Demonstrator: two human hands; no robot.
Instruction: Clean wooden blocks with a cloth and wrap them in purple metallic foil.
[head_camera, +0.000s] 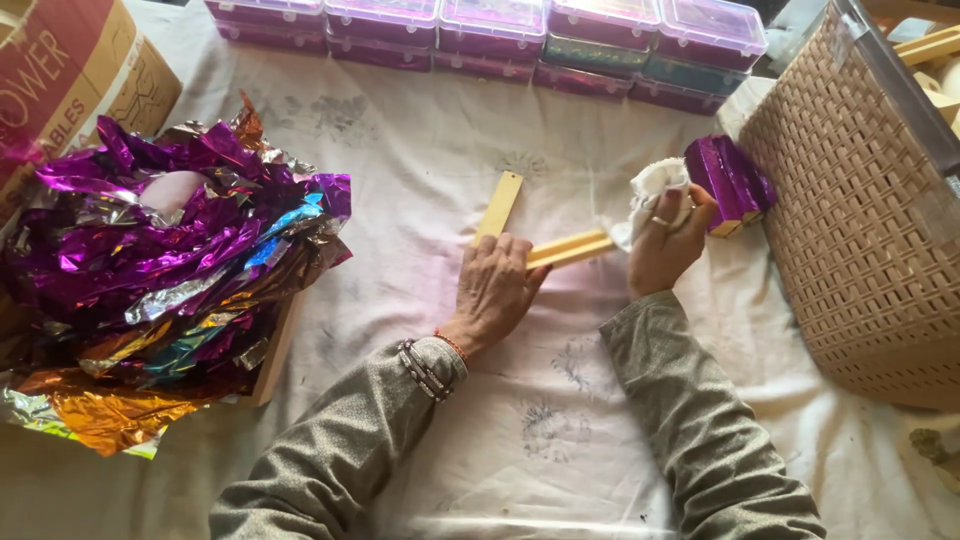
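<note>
Head view: you are working over a white cloth (420, 170) with faint grey print marks. Your left hand (495, 290) lies palm down, fingers together, pressing on two pale yellow flat sticks (500, 203); one stick runs up and away from the knuckles, the other (572, 248) runs right toward your other hand. The left hand pins rather than grasps; its fingers are flat, not curled round anything.

Your right hand (668, 240) is closed around a crumpled white rag (652, 190), which bunches out above the fingers and touches the near end of the right-running stick. A ring shows on one finger. Just beside that hand, to its right, lies a stack of sticks wrapped in purple foil (730, 180), bare yellow ends showing at the lower edge. I cannot tell whether the thumb touches the stack.

A tan woven plastic basket (860, 230) stands at the right, close against the wrapped stack. At the left, a heap of crumpled foil sheets (170, 270), purple, gold and silver, rests on a wooden board (275, 360) beside a cardboard box (80, 80). Along the far edge runs a row of lidded purple plastic boxes (500, 30), stacked two high.
</note>
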